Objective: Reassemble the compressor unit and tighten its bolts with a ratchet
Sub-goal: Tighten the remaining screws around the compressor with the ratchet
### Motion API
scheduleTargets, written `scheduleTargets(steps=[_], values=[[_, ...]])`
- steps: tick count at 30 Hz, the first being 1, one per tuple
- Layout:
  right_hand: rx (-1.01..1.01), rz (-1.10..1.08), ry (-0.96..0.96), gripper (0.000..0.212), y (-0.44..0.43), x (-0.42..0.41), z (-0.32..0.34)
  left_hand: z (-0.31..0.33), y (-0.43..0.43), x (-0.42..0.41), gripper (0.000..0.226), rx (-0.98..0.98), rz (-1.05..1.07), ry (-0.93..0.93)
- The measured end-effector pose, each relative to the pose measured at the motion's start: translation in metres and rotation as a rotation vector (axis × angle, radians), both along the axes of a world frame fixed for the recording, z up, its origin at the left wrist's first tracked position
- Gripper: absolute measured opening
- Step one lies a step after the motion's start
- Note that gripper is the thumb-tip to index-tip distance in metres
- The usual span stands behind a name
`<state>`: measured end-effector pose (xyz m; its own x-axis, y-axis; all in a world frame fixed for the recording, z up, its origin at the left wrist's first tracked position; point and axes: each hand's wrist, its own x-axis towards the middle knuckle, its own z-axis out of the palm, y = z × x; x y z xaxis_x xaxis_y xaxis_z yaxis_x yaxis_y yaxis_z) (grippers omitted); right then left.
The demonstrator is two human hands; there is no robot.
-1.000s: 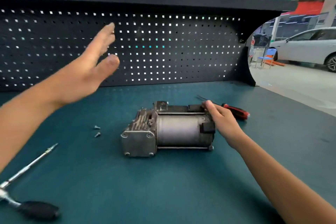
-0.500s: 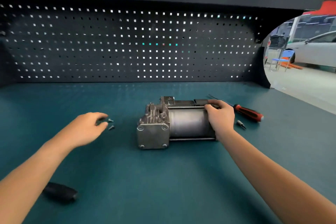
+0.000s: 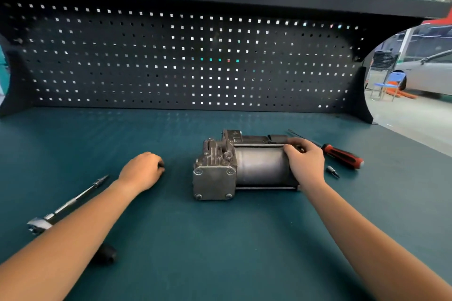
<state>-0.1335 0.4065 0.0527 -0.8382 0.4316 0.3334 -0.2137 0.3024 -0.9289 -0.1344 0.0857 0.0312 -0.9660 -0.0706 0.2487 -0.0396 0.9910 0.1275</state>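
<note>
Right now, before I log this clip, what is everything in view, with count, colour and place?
compressor unit: 1, grey metal, middle of the bench
ratchet: 1, silver with black handle, near left, partly under the left forearm
screwdriver: 1, red and black handle, right of the compressor unit
bit: 1, small, dark metal, just in front of the screwdriver
workbench top: 1, teal
pegboard: 1, black, back of the bench
car: 1, white, far right background
chair: 1, blue, beside the car
left hand: fingers curled down on the bench, left of the compressor unit; anything under them is hidden
right hand: grips the compressor unit's right end
</note>
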Motion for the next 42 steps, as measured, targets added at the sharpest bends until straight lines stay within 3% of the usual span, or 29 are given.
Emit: scheduleTargets(steps=[3, 5, 7, 9, 19, 26, 34, 39, 42], values=[[0.008, -0.003, 0.002, 0.014, 0.000, -0.001, 0.000, 0.005, 0.001, 0.006, 0.015, 0.213, -0.024, 0.110], [0.007, -0.004, 0.010, 0.012, 0.000, -0.001, -0.001, 0.014, 0.007, 0.019, 0.011, 0.617, -0.062, 0.197], [0.004, -0.005, 0.023, 0.011, 0.000, -0.001, -0.002, 0.026, 0.017, 0.041, 0.022, 0.995, -0.224, 0.214], [0.008, -0.003, 0.033, 0.012, 0.001, -0.002, -0.004, 0.030, 0.029, 0.062, 0.029, 1.097, -0.372, 0.176], [-0.022, 0.052, 0.064, 0.014, 0.004, -0.001, -0.008, 0.035, 0.051, 0.095, 0.034, 0.910, -0.522, 0.240], [-0.043, 0.063, 0.073, 0.022, 0.006, -0.003, -0.009, 0.023, 0.061, 0.088, 0.028, 0.829, -0.438, 0.348], [-0.050, 0.079, 0.075, 0.008, 0.007, -0.002, -0.008, 0.019, 0.066, 0.088, 0.015, 0.551, -0.524, 0.555], [-0.053, 0.084, 0.075, 0.016, 0.007, 0.000, -0.008, 0.017, 0.070, 0.085, 0.031, 0.724, -0.365, 0.524], [-0.040, 0.080, 0.062, 0.012, 0.008, 0.001, -0.007, 0.018, 0.065, 0.081, 0.032, 0.833, -0.292, 0.387]])
